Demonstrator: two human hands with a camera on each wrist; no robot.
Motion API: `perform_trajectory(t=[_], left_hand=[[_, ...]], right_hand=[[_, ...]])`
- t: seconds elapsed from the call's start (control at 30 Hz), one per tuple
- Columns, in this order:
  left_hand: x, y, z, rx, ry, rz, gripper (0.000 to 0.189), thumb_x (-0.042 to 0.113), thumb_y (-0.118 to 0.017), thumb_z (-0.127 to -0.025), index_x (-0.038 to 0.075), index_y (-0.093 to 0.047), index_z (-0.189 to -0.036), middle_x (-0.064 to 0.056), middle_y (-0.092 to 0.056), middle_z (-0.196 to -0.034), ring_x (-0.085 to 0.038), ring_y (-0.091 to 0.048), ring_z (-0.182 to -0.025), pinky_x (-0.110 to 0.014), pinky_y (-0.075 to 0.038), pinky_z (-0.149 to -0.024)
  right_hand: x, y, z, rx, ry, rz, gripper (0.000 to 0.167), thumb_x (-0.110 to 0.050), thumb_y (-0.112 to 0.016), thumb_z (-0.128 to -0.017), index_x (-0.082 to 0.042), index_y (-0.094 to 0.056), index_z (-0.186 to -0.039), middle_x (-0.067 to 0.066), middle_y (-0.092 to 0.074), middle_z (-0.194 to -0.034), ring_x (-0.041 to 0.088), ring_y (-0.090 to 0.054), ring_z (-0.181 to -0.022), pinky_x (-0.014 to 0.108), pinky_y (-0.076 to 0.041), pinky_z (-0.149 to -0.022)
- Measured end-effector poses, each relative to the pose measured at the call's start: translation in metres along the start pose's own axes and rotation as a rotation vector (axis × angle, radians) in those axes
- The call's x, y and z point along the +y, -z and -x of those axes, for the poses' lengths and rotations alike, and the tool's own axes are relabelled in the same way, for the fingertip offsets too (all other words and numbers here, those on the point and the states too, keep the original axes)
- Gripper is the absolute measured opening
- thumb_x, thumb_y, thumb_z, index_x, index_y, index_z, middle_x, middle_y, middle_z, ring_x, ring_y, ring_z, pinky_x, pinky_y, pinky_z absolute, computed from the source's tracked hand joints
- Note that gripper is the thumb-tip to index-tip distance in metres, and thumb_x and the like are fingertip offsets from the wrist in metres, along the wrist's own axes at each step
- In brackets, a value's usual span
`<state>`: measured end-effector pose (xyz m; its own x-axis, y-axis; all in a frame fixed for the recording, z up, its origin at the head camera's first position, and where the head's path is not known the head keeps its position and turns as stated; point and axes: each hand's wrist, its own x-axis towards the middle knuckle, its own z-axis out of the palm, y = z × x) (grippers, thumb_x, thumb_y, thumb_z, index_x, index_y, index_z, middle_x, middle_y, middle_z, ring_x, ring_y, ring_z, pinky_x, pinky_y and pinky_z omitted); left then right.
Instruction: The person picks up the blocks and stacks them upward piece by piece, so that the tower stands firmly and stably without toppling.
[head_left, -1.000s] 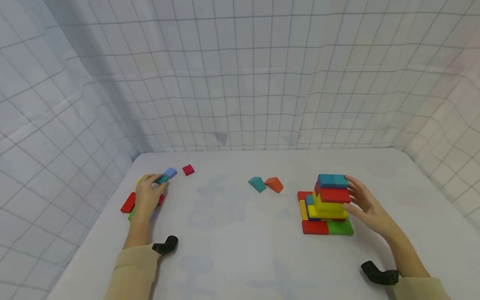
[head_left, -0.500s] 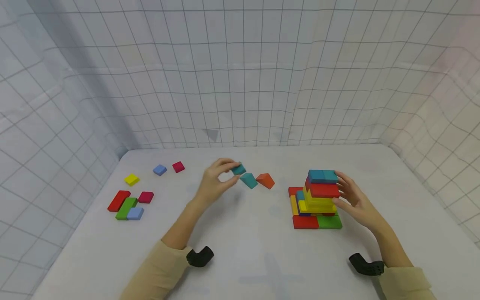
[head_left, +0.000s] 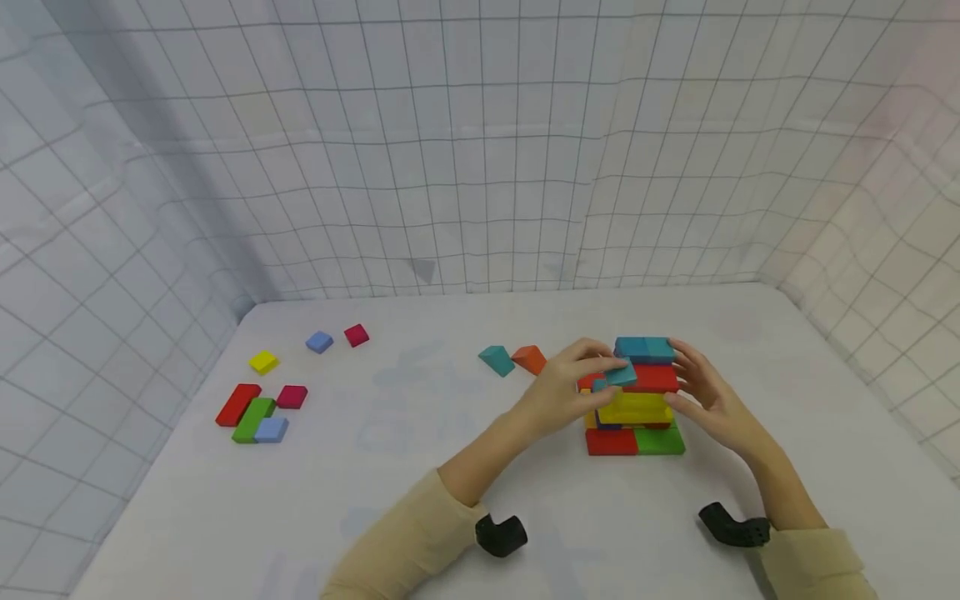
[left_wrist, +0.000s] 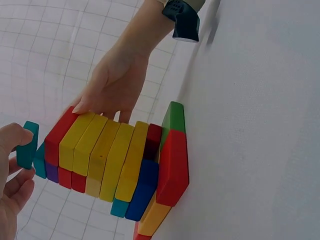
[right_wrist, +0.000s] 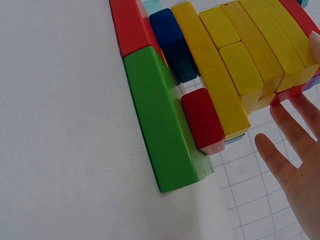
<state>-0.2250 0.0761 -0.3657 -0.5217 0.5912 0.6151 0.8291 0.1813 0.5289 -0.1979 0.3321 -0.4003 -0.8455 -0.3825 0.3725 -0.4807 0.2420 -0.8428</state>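
Note:
My left hand [head_left: 564, 385] pinches a small teal block [head_left: 622, 374] between thumb and fingers, just in front of the upper left of a stacked block tower [head_left: 636, 407]. In the left wrist view that held teal block [left_wrist: 28, 145] is by the tower's top layer; whether they touch I cannot tell. The tower has red and green blocks at its base, several yellow layers, a red layer above and teal blocks on top. At the tower's right side my right hand [head_left: 711, 407] rests its extended fingertips near the upper layers, with the thumb by the red block [left_wrist: 64, 131].
A teal wedge [head_left: 497, 360] and an orange wedge [head_left: 529, 359] lie left of the tower. Loose blocks lie at the table's left, among them a red block [head_left: 237, 404], a green block [head_left: 254, 419] and a yellow block [head_left: 263, 362]. A gridded white curtain [head_left: 450, 167] encloses the table.
My left hand has picked the teal block out of the left group and carried it rightward past the wedges to the tower. The right hand has stayed at the tower's right side.

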Motion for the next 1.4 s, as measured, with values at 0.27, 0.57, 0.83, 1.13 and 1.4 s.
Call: perform_trajectory(t=[0.27, 0.57, 0.83, 1.13, 1.4], left_hand=[[0.005, -0.009, -0.009, -0.062, -0.050, -0.181, 0.030, 0.014, -0.065, -0.085, 0.005, -0.065, -0.113, -0.007, -0.055, -0.111, -0.017, -0.047, -0.105, -0.009, -0.039, -0.087], [0.002, -0.014, -0.012, -0.008, -0.090, -0.385, 0.028, 0.025, -0.067, -0.084, 0.015, -0.068, -0.110, -0.005, -0.050, -0.122, -0.018, -0.043, -0.114, -0.025, -0.033, -0.099], [-0.002, -0.022, -0.018, 0.002, 0.013, -0.169, 0.028, 0.021, -0.067, -0.084, 0.011, -0.066, -0.110, -0.010, -0.044, -0.135, -0.020, -0.039, -0.125, -0.024, -0.030, -0.104], [-0.001, -0.025, -0.014, 0.019, 0.066, -0.046, 0.027, 0.016, -0.069, -0.082, 0.007, -0.066, -0.107, -0.012, -0.044, -0.134, -0.025, -0.044, -0.118, -0.018, -0.039, -0.094], [-0.004, -0.016, -0.009, 0.011, 0.148, -0.007, 0.048, 0.024, -0.069, -0.082, 0.013, -0.054, -0.126, -0.005, -0.030, -0.145, -0.021, -0.032, -0.130, -0.032, -0.039, -0.098]], right_hand=[[-0.001, 0.002, 0.000, -0.008, 0.033, -0.026, 0.072, 0.016, -0.047, -0.085, -0.005, -0.014, -0.145, -0.008, -0.033, -0.139, 0.003, -0.035, -0.123, 0.010, -0.031, -0.094], [-0.002, 0.000, 0.000, -0.017, 0.024, -0.033, 0.071, 0.014, -0.047, -0.086, -0.005, -0.014, -0.146, -0.008, -0.034, -0.138, 0.003, -0.035, -0.123, 0.010, -0.032, -0.094], [-0.001, 0.006, -0.001, -0.028, 0.013, 0.008, 0.072, 0.013, -0.048, -0.087, -0.008, -0.013, -0.146, -0.009, -0.031, -0.140, 0.002, -0.034, -0.123, 0.010, -0.031, -0.094], [0.004, 0.002, 0.000, -0.024, -0.015, -0.010, 0.072, 0.012, -0.047, -0.087, -0.009, -0.013, -0.146, -0.009, -0.031, -0.139, 0.002, -0.034, -0.123, 0.010, -0.031, -0.094], [-0.001, 0.000, -0.001, 0.005, -0.025, 0.014, 0.073, 0.012, -0.050, -0.086, -0.010, -0.015, -0.146, -0.011, -0.033, -0.137, -0.001, -0.033, -0.123, 0.008, -0.030, -0.093]])
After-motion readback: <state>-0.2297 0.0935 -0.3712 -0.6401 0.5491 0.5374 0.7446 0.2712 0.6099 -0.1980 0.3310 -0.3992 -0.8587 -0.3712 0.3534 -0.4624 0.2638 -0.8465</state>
